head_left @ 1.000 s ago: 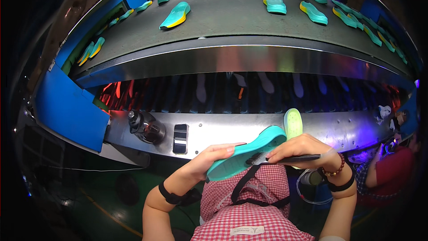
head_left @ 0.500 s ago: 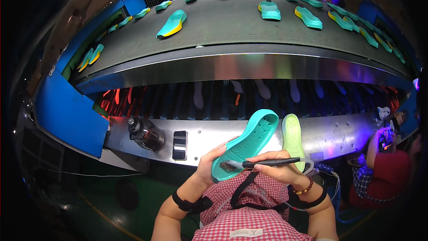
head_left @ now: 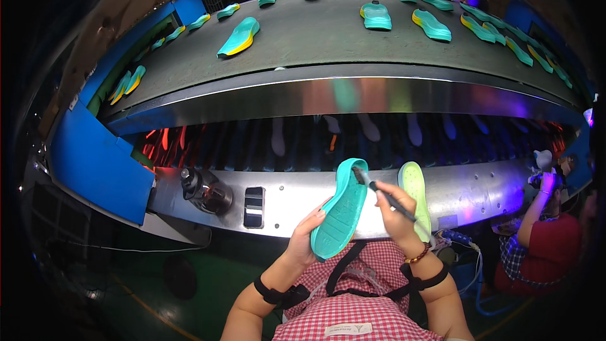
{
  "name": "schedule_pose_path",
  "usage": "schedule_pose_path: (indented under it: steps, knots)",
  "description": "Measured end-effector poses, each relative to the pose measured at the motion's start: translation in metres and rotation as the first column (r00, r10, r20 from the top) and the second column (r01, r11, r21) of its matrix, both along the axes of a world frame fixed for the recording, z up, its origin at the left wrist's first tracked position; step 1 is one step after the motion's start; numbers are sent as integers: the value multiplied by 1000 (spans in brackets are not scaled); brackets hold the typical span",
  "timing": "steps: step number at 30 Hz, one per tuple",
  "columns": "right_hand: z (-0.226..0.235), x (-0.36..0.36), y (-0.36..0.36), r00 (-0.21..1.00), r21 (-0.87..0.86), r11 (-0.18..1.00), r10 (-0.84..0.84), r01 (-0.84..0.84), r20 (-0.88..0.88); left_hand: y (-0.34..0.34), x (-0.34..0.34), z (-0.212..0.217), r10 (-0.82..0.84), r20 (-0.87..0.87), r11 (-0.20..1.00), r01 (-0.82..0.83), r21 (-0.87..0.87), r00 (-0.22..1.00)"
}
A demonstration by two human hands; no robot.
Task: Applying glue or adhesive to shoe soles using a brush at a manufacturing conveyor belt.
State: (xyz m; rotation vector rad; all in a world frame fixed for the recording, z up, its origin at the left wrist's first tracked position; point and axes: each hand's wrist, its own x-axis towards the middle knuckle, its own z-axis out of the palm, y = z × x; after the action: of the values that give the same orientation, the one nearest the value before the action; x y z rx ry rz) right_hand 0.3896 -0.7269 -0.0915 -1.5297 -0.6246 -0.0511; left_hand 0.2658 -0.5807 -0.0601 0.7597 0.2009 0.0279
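Teal shoe sole (head_left: 339,221), one in hand: the left hand (head_left: 305,235) grips its lower left side, holding it tilted over the front of the metal tabletop (head_left: 480,196). The right hand (head_left: 398,209) is closed around one brush (head_left: 392,201), bristles inside the sole's upper end. One lime-green sole (head_left: 414,191) lies just beside the right hand. One dark bottle (head_left: 211,194) stands leftward, near one dark rounded rectangle (head_left: 254,207), phone or cutout, I cannot tell. Beyond, a grey belt (head_left: 303,35) carries teal-and-yellow soles: two paired at left, three across the middle, more crowding rightward, too close to count. Green floor (head_left: 151,278) shows below. The tabletop's front edge runs near the apron (head_left: 341,312); its metal extends rightward past the lime-green sole.
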Motion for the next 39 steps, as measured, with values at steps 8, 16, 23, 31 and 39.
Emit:
schedule_pose_path:
  steps: [8, 16, 23, 31, 39]
  knots:
    - [23, -44, -8, 936, -85, 958, 287, -275, 205, 14, 9, -11, 56, -59, 998, -58, -40, 997]
    - [31, -6, -83, 764, 509, 804, 527, -306, -373, 11, 21, 36, -118, 65, 977, 104, 184, 991]
    - [7, 13, -112, 778, 769, 631, 532, -101, -334, -2, 81, 106, 2, 256, 956, -77, 282, 967]
    - [-2, 13, -123, 730, 744, 663, 469, 80, -496, 65, 249, 147, 444, 175, 811, -312, -494, 879]
    - [-40, 25, -145, 708, 680, 706, 378, 197, -597, 6, 312, 128, 52, 264, -148, -254, 956, 963]
